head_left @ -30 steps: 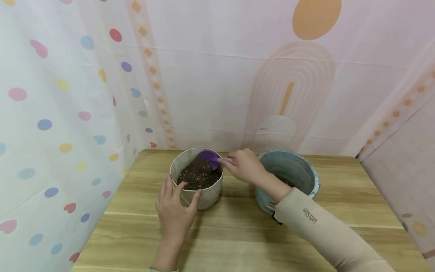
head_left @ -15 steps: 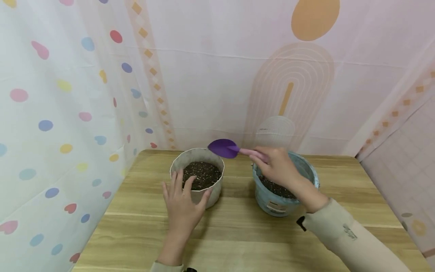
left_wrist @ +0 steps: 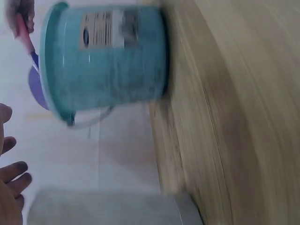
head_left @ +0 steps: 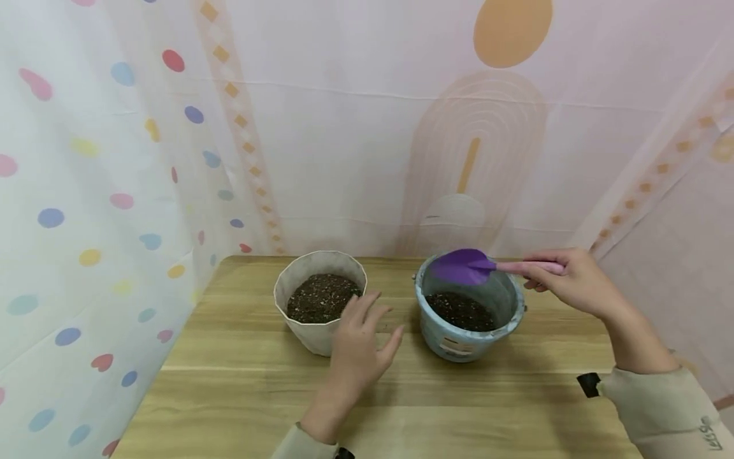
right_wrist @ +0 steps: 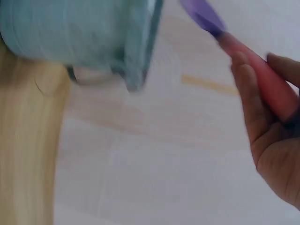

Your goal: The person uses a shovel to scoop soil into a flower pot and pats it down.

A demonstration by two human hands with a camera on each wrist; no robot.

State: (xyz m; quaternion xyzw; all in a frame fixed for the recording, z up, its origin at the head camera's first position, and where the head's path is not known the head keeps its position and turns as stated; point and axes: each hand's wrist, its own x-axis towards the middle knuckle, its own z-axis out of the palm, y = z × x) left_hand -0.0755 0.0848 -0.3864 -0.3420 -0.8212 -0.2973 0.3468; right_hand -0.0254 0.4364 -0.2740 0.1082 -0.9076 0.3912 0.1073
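Observation:
My right hand [head_left: 579, 284] grips the pink handle of a trowel [head_left: 461, 266]. Its purple blade hangs over the back of a blue bucket [head_left: 459, 347] with dark soil [head_left: 461, 311] in the bottom. In the right wrist view, fingers and thumb wrap the trowel [right_wrist: 262, 75] beside the tilted-looking bucket [right_wrist: 70, 33]. My left hand [head_left: 358, 344], fingers spread and holding nothing, is in front of the right side of a whitish pot [head_left: 309, 331], which also has soil [head_left: 323, 298] in it. Whether it touches the pot's rim cannot be told.
Both containers stand on a wood-grain table [head_left: 258, 395]. A patterned curtain [head_left: 344, 159] hangs right behind the table's back edge, and a dotted one [head_left: 115, 255] hangs along the left side. The bucket has a thin wire handle [left_wrist: 93, 119].
My right hand has carried the trowel up out of the whitish pot and rightward to above the bucket. My left hand has left the pot's front and shifted right. The view has turned slightly.

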